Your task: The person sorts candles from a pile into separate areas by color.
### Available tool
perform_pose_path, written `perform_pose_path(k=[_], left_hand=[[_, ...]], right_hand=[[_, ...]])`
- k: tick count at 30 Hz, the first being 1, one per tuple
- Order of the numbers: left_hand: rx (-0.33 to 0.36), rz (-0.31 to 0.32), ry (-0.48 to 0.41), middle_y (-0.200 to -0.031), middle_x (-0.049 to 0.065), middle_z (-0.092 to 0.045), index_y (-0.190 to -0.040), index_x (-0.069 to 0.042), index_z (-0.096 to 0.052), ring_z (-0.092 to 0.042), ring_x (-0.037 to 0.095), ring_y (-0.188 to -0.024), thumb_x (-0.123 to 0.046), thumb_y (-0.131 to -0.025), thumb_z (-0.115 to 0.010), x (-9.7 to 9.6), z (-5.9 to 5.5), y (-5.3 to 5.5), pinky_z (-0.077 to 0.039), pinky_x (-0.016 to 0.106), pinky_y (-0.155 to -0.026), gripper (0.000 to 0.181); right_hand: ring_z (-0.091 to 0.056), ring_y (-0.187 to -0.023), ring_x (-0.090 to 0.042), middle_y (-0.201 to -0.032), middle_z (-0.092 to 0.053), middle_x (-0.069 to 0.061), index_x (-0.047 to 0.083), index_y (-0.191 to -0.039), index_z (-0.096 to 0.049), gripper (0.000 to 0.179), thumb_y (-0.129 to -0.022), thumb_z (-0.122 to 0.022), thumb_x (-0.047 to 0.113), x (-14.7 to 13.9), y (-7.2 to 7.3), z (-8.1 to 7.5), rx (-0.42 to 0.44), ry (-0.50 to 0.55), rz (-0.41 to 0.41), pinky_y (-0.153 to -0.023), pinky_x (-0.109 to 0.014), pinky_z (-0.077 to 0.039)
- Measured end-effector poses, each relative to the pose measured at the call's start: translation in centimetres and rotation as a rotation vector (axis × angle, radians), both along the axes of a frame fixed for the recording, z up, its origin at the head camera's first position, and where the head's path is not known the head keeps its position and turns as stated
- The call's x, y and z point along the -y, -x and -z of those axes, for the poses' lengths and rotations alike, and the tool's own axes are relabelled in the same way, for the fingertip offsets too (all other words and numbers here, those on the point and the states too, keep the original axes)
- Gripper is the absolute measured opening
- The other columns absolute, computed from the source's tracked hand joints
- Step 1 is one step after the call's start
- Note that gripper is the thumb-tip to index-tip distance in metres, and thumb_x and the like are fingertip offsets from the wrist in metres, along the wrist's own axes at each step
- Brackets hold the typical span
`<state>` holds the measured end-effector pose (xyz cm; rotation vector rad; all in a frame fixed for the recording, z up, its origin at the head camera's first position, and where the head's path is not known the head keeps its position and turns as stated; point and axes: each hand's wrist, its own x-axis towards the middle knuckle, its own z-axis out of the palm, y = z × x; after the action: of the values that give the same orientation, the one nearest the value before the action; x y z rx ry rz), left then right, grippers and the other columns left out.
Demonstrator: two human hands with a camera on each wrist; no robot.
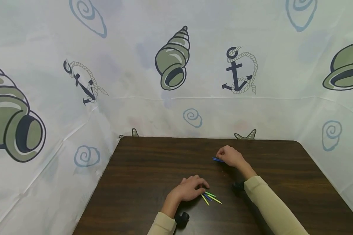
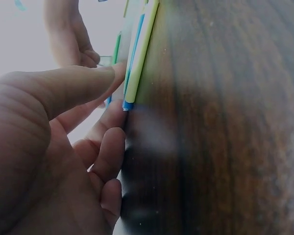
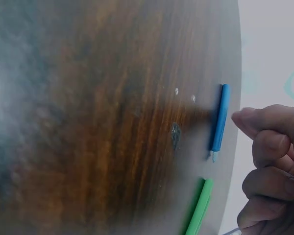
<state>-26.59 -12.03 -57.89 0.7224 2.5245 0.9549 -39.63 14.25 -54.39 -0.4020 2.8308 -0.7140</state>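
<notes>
Beside a small pile of thin candles, my left hand is low over the table with its thumb and fingertips right at their near ends. A yellow candle and blue ones lie together there, with a green candle behind. Farther back, my right hand is over the blue candles. Thumb and index fingertips meet and the other fingers curl, with nothing seen between them. In the right wrist view, a blue candle lies apart from these fingertips, and another green candle lies nearby.
The dark wood-grain table ends at a back edge a little beyond my right hand. A pale curtain printed with shells and anchors surrounds it. Black wrist cameras sit under both forearms, close to the tabletop.
</notes>
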Motion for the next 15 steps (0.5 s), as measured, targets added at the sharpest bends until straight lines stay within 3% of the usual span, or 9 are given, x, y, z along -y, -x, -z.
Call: perform_pose_path(k=[3, 6, 11, 15], left_hand=[[-0.004, -0.002, 0.013, -0.103, -0.015, -0.055, -0.125, -0.033, -0.074, -0.047, 0.006, -0.090, -0.030, -0.109, -0.064, -0.2, -1.4, -0.4, -0.029, 0.036, -0.085, 0.019], [-0.008, -0.010, 0.022, -0.101, -0.014, -0.055, -0.124, -0.031, -0.074, -0.047, 0.006, -0.089, -0.028, -0.108, -0.067, -0.4, -2.1, -0.6, -0.029, 0.036, -0.086, 0.018], [-0.035, -0.030, 0.009, -0.097, -0.013, -0.055, -0.122, -0.028, -0.075, -0.048, 0.007, -0.085, -0.024, -0.107, -0.068, -0.6, -1.8, -0.7, -0.029, 0.037, -0.084, 0.017], [-0.074, -0.056, -0.009, -0.096, -0.013, -0.056, -0.116, -0.029, -0.075, -0.050, 0.006, -0.084, -0.025, -0.107, -0.067, -0.8, -0.7, -0.5, -0.031, 0.040, -0.084, 0.012]], right_hand=[[-0.070, -0.098, -0.024, -0.113, -0.077, -0.006, 0.016, -0.110, -0.078, 0.017, -0.108, -0.064, 0.025, -0.1, -0.7, -0.4, -0.023, 0.043, 0.020, -0.087, -0.053, -0.057], [-0.067, -0.090, -0.021, -0.107, -0.075, -0.005, 0.015, -0.113, -0.075, 0.015, -0.108, -0.064, 0.024, 0.3, -1.8, -0.5, -0.033, 0.091, 0.014, -0.078, -0.045, -0.054], [-0.057, -0.071, -0.018, -0.092, -0.069, -0.001, 0.015, -0.116, -0.074, 0.016, -0.108, -0.065, 0.026, 1.0, -4.0, 0.0, -0.027, 0.171, -0.027, -0.062, -0.036, -0.044], [-0.051, -0.065, -0.015, -0.082, -0.063, 0.000, 0.014, -0.112, -0.075, 0.016, -0.108, -0.065, 0.025, 1.3, -5.5, 1.0, 0.000, 0.213, -0.070, -0.059, -0.033, -0.042]])
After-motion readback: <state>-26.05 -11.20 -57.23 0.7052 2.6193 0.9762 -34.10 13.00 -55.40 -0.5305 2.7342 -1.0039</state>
